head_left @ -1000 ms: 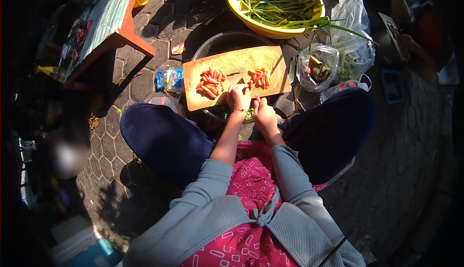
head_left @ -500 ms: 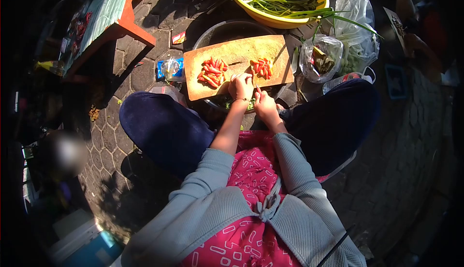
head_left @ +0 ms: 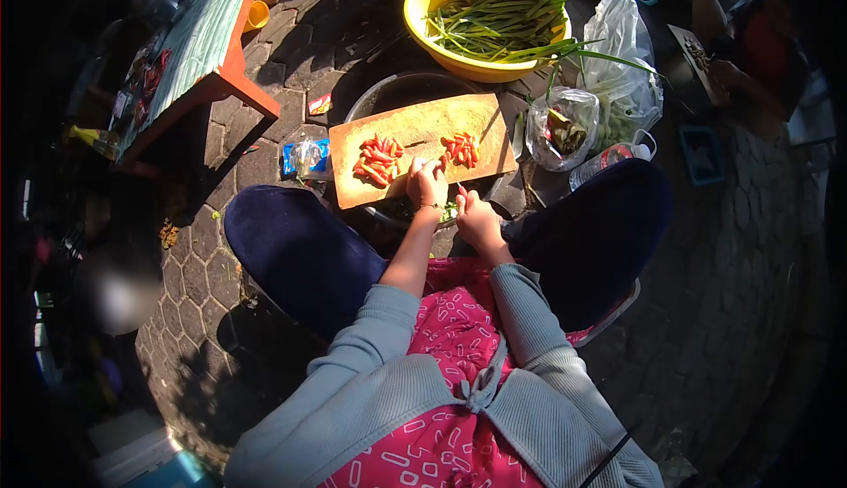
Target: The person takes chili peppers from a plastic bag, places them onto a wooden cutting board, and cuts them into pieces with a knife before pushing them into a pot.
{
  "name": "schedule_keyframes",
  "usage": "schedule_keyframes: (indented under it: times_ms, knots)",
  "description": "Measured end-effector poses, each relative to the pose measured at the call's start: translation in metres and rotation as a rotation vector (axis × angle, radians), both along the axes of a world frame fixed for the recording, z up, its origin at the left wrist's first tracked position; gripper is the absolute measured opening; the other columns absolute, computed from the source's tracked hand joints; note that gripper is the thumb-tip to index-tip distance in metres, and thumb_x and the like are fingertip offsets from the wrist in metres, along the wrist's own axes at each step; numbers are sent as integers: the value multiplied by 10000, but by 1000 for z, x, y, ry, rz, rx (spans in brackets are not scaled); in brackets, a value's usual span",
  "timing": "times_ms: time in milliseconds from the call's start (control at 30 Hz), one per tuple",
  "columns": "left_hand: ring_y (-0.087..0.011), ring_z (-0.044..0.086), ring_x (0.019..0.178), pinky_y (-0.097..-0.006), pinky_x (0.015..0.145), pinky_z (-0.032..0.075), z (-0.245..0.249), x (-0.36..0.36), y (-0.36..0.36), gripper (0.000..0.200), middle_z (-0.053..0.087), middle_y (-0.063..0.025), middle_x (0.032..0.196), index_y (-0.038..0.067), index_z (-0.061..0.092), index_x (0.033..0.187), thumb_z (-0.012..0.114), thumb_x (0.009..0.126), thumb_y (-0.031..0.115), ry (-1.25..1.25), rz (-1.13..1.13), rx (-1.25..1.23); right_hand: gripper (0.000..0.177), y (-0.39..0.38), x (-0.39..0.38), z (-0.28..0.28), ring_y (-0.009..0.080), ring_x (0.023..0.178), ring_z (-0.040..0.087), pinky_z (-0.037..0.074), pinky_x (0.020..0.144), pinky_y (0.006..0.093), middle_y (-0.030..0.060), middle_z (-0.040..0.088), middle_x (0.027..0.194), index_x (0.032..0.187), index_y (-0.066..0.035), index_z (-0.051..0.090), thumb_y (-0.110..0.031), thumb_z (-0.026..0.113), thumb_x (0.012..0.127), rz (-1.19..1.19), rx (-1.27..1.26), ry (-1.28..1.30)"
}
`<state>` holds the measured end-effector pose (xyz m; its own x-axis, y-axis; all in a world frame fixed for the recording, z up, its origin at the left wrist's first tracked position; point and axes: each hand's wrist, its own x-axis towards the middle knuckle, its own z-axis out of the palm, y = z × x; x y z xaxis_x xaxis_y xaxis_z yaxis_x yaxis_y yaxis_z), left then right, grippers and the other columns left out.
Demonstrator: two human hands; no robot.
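Note:
A wooden chopping board [head_left: 423,157] lies across a dark round basin [head_left: 353,108]. On it are two piles of red chilies, a larger pile [head_left: 379,161] at the left and a smaller pile [head_left: 460,149] at the right. My left hand [head_left: 428,185] rests at the board's near edge between the piles, fingers curled; whatever they pinch is hidden. Just right of it and lower, my right hand [head_left: 478,222] is closed around the reddish handle of a small knife [head_left: 462,191]. The knife's blade is hard to make out. Some green bits show in the basin below the hands.
A yellow basin [head_left: 419,25] of long green leaves stands beyond the board. Clear plastic bags [head_left: 622,56] and a plastic bottle [head_left: 609,163] lie at the right. An orange-edged bench [head_left: 231,69] stands left. Another person's arm [head_left: 750,82] shows far right.
The view has shifted, so the board appears lower and farther left. My right hand and knife have drawn back from the right pile towards the board's near edge. My left hand stays close by.

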<state>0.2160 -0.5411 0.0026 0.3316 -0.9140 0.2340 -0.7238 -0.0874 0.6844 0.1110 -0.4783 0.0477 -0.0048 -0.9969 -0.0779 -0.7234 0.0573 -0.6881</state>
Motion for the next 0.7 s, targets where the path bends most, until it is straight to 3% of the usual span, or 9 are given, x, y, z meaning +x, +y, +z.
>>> schedule_keyframes:
  times_ms: [400,533,600,700]
  knots:
    - [-259,529,775,-340,654,431,6,-3,3,39,527,-72,791,97,597,708,585,673,86,35,-17,49,269,-4,9,-19,412,624,560,442,573,479,258,556,647,824,10,427,-255,405,862,-20,25,40]
    - [-254,528,766,-335,644,431,7,-3,2,29,525,-64,778,97,588,698,590,673,82,50,-19,54,290,-7,14,-27,413,681,566,447,620,473,265,565,700,832,16,436,-270,408,860,-29,70,56]
    - [-253,527,762,-334,638,427,2,-2,1,21,523,-63,763,92,580,692,589,676,83,55,-34,33,267,-6,14,-28,420,613,550,432,567,475,266,543,628,799,24,431,-235,414,861,-44,14,12]
    - [-254,526,761,-337,636,425,0,-2,-1,22,523,-62,767,96,580,697,590,678,91,105,-26,49,274,-4,13,-38,428,635,547,435,579,472,263,545,642,809,40,438,-227,413,863,-36,10,-11]
